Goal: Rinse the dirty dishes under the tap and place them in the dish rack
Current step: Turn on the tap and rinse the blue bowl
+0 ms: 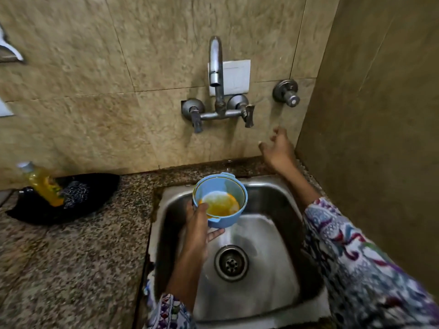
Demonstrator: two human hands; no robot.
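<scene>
Blue bowl [219, 200]: plastic, with small lug handles; I see it held above the back-left part of the sink, tilted a little toward me, yellow-orange residue and some pale liquid in its bottom.
Left hands entry [198, 224]: my left hand grips the bowl from its near-left side, thumb hooked over the rim into the inside, fingers curled under the base.
Right hands entry [276, 148]: my right hand is raised near the wall, below and to the right of the tap's right handle, fingers loosely spread and holding nothing; it touches no fitting that I can make out, and it is blurred.
Sink [273, 191]: stainless steel, set into the bench, its round drain [231, 262] near the middle of the basin.
Tap [216, 62]: a wall-mounted chrome spout with two lever handles, directly behind the bowl; I cannot tell whether water is running from it.
Second valve [286, 92]: a round chrome knob on the wall, to the right of the tap.
Bench [71, 257]: speckled granite, left of the sink.
Black dish [61, 198]: lies on the bench at the far left, with a bottle of yellow liquid [42, 184] leaning in it beside a dark scrubber [76, 193].
Sleeves: patterned fabric in white, blue and purple on both forearms.
</scene>
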